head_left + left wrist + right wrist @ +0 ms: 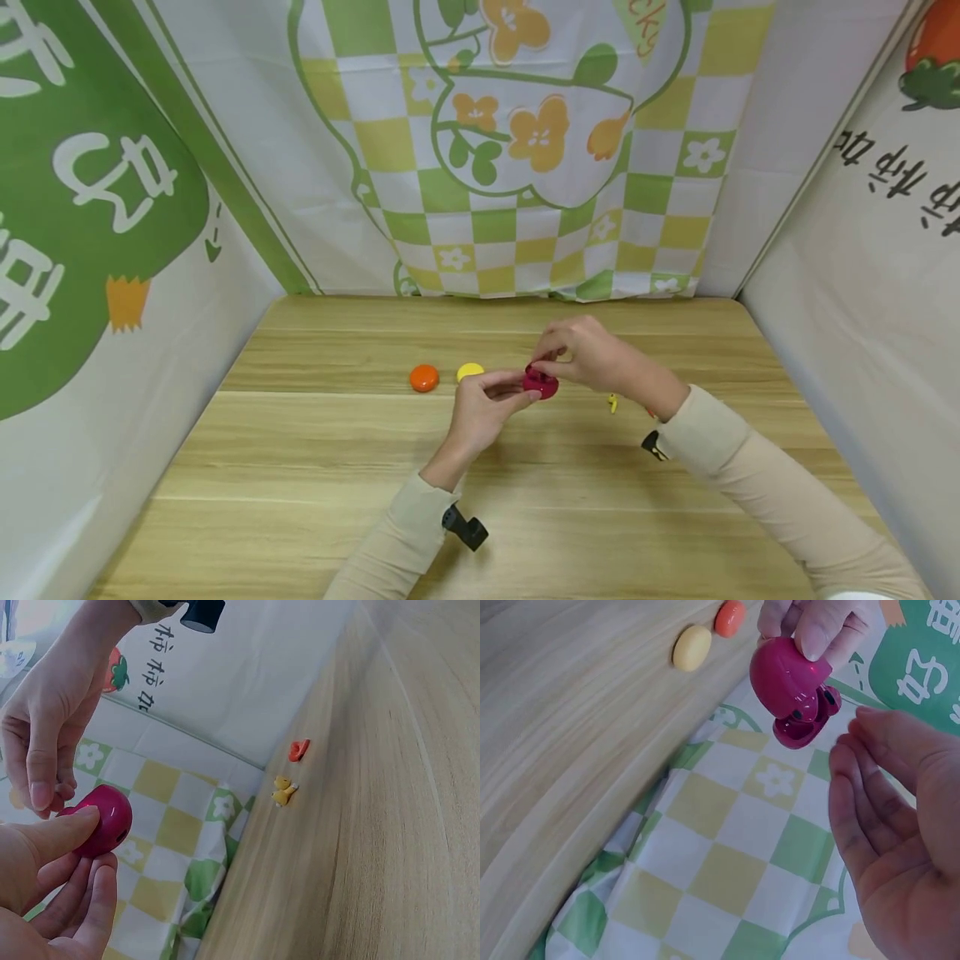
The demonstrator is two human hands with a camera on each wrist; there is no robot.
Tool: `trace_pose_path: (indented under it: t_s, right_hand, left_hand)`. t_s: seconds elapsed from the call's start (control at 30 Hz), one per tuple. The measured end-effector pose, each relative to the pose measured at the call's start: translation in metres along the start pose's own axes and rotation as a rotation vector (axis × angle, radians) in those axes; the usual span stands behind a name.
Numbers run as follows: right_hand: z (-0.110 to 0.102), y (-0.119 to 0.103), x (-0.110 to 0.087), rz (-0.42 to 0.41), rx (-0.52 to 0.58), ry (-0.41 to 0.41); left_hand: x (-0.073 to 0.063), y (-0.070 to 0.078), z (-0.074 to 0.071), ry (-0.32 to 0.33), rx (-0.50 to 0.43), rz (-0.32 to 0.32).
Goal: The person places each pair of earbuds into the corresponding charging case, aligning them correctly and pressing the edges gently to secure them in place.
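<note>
1. Nearest us, pale sleeves (397, 537) reach over the wood-grain table (262, 467), a black wrist device (467, 528) strapped at the left cuff and another (654, 446) at the right.
2. Left of the table's middle line, we see the left hand (480, 411) grip a glossy magenta case (542, 384), thumb on one side and fingers on the other; the case is raised above the tabletop with its lid open, and a matching earbud (829, 698) shows at its mouth.
3. To the right, small yellow earbuds (612, 403) lie on the wood; just beside them we find a red-orange pair (298, 750), mostly hidden by the right arm in the head view.
4. The right hand (588, 354) hovers just beside the open case, fingers bent and a narrow gap to the thumb; we see nothing held there.
5. On the left, an orange case (424, 378) and a yellow case (470, 371) rest side by side, apart.
6. Farthest from us hangs a green, yellow and white checkered cloth (540, 242).
</note>
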State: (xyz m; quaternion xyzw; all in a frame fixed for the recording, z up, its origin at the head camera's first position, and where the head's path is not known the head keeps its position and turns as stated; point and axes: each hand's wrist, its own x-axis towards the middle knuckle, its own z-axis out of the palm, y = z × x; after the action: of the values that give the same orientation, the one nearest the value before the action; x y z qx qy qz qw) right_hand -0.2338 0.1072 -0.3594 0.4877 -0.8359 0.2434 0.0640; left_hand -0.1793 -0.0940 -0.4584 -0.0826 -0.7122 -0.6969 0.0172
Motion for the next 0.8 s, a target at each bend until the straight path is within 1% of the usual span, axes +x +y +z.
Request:
trace_pose_path:
  t_s: [0.2, 0.27, 0.33, 0.4, 0.43, 0.53, 0.63, 0.7, 0.8]
  right_hand:
    - [0.002, 0.0, -0.003, -0.041, -0.054, -0.07]
    - [0.003, 0.0, -0.003, -0.051, -0.059, -0.075]
    - [0.002, 0.0, -0.003, -0.04, -0.053, -0.063]
    - [0.0, 0.001, -0.003, 0.009, -0.032, -0.043]
    - [-0.002, 0.002, -0.002, 0.048, -0.013, -0.032]
    - [-0.006, 0.011, -0.002, 0.208, 0.075, -0.014]
    - [-0.007, 0.023, -0.005, 0.358, 0.209, -0.053]
    - [-0.005, 0.032, -0.009, 0.422, 0.305, -0.098]
    - [-0.001, 0.04, -0.014, 0.484, 0.459, -0.162]
  left_hand:
    - [-0.001, 0.002, 0.0, 0.004, -0.004, -0.007]
    - [-0.001, 0.002, 0.0, 0.004, -0.007, -0.009]
    - [0.0, 0.002, 0.0, 0.004, -0.01, -0.012]
    - [-0.001, 0.002, 0.0, 0.007, -0.007, -0.01]
    - [-0.001, 0.003, 0.0, 0.01, -0.008, -0.013]
    - [-0.001, 0.003, 0.001, 0.015, -0.008, -0.012]
    - [-0.001, 0.003, 0.002, 0.019, -0.015, -0.017]
    - [-0.002, 0.004, 0.003, 0.019, -0.02, -0.018]
    - [-0.002, 0.004, 0.004, 0.017, -0.024, -0.017]
